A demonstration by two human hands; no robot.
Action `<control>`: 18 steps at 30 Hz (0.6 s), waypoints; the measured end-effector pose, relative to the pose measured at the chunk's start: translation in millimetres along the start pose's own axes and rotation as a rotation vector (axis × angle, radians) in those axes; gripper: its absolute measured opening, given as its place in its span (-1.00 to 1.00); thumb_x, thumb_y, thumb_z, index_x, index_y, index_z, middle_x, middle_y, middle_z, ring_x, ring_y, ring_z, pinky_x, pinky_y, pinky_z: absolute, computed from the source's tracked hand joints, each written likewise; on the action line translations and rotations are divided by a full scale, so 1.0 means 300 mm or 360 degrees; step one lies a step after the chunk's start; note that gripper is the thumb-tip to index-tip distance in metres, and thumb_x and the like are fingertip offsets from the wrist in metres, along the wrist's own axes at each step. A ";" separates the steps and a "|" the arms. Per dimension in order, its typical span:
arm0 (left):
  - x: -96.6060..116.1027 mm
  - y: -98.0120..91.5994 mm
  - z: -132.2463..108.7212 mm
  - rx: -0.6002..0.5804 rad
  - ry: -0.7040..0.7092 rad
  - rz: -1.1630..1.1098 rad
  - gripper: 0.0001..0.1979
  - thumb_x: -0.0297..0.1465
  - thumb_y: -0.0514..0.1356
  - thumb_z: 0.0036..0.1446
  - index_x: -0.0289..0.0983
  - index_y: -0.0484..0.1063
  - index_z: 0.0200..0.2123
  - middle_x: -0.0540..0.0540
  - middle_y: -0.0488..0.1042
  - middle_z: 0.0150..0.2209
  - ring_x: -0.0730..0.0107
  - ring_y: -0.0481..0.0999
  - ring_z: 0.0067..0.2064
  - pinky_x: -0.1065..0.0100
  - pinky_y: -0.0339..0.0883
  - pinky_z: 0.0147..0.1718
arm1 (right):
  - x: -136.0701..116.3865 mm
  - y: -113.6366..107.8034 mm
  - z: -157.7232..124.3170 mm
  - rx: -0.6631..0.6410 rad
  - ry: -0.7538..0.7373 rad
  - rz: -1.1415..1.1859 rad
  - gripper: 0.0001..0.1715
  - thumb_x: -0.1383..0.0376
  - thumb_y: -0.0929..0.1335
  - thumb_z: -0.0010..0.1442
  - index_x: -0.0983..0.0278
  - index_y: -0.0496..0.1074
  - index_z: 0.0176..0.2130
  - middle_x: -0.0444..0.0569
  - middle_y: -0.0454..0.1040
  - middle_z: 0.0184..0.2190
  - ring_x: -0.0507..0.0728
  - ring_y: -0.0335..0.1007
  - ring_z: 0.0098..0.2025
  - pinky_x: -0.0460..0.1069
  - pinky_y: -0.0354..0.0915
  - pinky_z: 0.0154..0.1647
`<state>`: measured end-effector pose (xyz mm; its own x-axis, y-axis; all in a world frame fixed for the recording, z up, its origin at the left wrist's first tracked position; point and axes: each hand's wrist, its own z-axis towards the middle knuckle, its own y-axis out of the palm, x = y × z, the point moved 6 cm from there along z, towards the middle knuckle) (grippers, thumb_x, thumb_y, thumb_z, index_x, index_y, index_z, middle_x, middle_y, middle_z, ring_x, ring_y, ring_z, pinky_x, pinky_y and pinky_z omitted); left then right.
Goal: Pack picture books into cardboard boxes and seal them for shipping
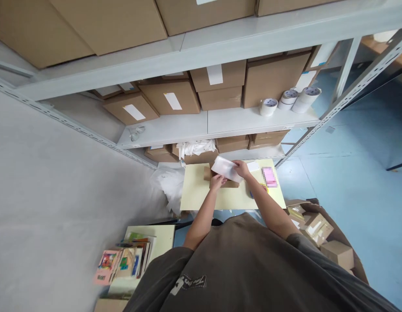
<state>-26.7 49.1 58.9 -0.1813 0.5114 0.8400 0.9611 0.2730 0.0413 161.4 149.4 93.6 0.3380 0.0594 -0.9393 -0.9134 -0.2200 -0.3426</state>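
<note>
Near the middle of the frame, a white packet over an opened carton

At the front of the pale yellow table [195, 195], in the middle of the frame, the person's two hands worked over an open cardboard carton [233, 184]. The white packet [226, 168] lay tilted across the carton's opening, hiding most of what was inside; whether it touched the rim could not be told. The right hand [241, 169] gripped the packet at its right end. The left hand [217, 182] had its fingers curled at the packet's lower edge — whether they pinched it was too small to tell.

The step in hand looked like lining up packet and carton. By my reading, the next move called for a level packet and fingers clear of the side flap [207, 173] at left — a skewed corner could catch there.

Right of the hands, a white card [253, 166] lay near the table's far edge, with a pink stack [269, 177] nearer the corner and a yellow-edged roll [264, 187] partly hidden behind the right forearm.
</note>
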 end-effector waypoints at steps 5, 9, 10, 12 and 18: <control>-0.017 -0.074 -0.004 0.0236 -0.0121 0.0342 -0.81 -0.26 0.39 0.22 -0.27 0.61 -0.31 -0.22 0.70 -0.29 0.16 0.73 -0.25 0.26 0.57 -0.20 | -0.035 0.073 0.093 -0.0131 -0.0113 -0.0414 -0.38 0.43 0.34 0.15 0.24 0.61 0.18 0.09 0.63 0.14 0.30 0.54 0.16 0.17 0.40 0.29; 0.020 -0.238 -0.011 0.0482 0.0099 0.0746 -0.85 -0.37 0.27 0.26 -0.21 0.66 -0.17 -0.12 0.71 -0.21 0.20 0.73 -0.17 0.29 0.56 -0.14 | -0.020 0.074 0.096 -0.0030 -0.0184 -0.0577 -0.24 0.41 0.33 0.19 0.35 0.45 0.35 0.20 0.47 0.31 0.34 0.39 0.33 0.22 0.29 0.43; 0.032 -0.281 -0.013 0.0549 0.0184 0.0777 -0.79 -0.40 0.24 0.27 -0.20 0.65 -0.09 -0.13 0.71 -0.12 0.22 0.72 -0.11 0.31 0.55 -0.07 | -0.010 0.067 0.083 -0.0001 -0.0187 -0.0594 -0.24 0.40 0.32 0.20 0.36 0.43 0.36 0.21 0.46 0.33 0.34 0.37 0.34 0.22 0.27 0.44; 0.046 -0.363 -0.014 0.0702 0.0281 0.0839 -0.67 -0.43 0.23 0.26 -0.22 0.61 0.06 -0.19 0.66 0.06 0.23 0.69 0.01 0.31 0.51 0.05 | 0.015 0.047 0.045 0.0059 -0.0174 -0.0611 -0.25 0.37 0.31 0.22 0.35 0.42 0.37 0.20 0.45 0.33 0.34 0.37 0.35 0.23 0.26 0.45; 0.010 -0.422 0.043 0.0500 0.0196 0.0771 -0.34 -0.34 0.38 0.10 -0.25 0.44 0.29 -0.31 0.53 0.26 0.04 0.56 0.25 0.21 0.40 0.20 | 0.099 -0.016 -0.102 0.0242 0.0039 -0.0529 -0.24 0.25 0.33 0.25 0.26 0.37 0.40 0.14 0.39 0.39 0.35 0.25 0.44 0.25 0.21 0.49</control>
<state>-151.6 26.7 49.2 0.3065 0.5446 0.7807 0.8172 0.2700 -0.5092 182.6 122.5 67.8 0.6257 0.0795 -0.7760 -0.7754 -0.0452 -0.6298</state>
